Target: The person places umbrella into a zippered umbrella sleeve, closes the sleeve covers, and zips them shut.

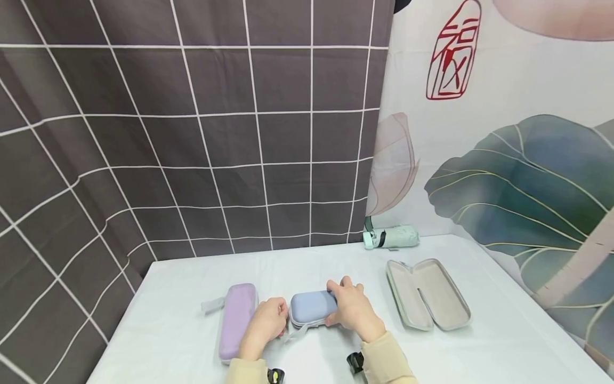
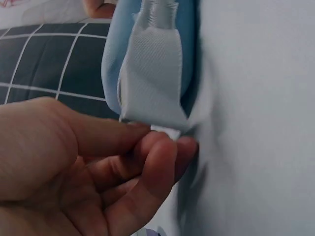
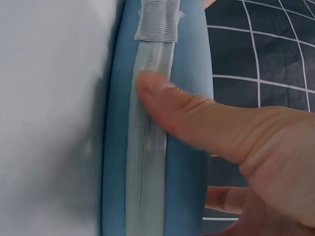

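Note:
A small blue zip case (image 1: 313,308) lies on the white table between both hands. My right hand (image 1: 354,309) grips its right end. In the right wrist view the thumb (image 3: 167,105) presses along the pale zipper (image 3: 147,162), with the other fingers partly hidden behind the case. A grey fabric strap (image 2: 152,73) runs from the case's left end to my left hand (image 1: 268,322). In the left wrist view, thumb and fingertips pinch at the strap's end. Whether a zipper pull is between them cannot be made out.
A long purple case (image 1: 238,322) with a grey strap lies just left of my left hand. An unfolded case with a grey lining (image 1: 441,296) sits at the right. At the back edge, by the curtain, lies a mint folding umbrella (image 1: 395,237).

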The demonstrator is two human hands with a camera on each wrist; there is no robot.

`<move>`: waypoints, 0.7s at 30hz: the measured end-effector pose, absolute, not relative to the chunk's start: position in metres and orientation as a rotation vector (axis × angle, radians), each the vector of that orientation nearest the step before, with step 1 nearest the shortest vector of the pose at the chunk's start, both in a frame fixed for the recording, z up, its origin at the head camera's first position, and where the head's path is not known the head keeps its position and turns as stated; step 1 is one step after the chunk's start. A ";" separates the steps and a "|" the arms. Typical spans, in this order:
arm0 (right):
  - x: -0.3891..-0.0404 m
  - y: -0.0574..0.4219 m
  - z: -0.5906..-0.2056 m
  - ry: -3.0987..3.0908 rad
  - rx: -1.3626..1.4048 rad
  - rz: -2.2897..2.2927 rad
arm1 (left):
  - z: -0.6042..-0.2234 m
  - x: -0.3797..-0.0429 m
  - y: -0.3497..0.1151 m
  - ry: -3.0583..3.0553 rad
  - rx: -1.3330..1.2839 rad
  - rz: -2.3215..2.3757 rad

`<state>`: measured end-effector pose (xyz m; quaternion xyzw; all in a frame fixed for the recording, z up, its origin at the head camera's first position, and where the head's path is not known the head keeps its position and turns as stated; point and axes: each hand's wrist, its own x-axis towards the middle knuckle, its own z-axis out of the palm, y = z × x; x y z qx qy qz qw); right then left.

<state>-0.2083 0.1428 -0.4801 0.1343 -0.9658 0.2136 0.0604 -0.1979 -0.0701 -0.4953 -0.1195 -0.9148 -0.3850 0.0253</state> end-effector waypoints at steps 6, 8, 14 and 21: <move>-0.209 0.145 -0.479 -2.910 0.510 0.635 | -0.498 -0.205 -0.062 -2.769 -0.263 -0.932; -0.209 0.145 -0.479 -2.904 0.508 0.636 | -0.499 -0.207 -0.061 -2.757 -0.250 -0.919; -0.206 0.141 -0.477 -2.925 0.390 0.620 | -0.500 -0.203 -0.066 -2.815 -0.316 -1.046; -0.204 0.140 -0.477 -2.929 0.337 0.629 | -0.503 -0.195 -0.071 -2.850 -0.366 -1.321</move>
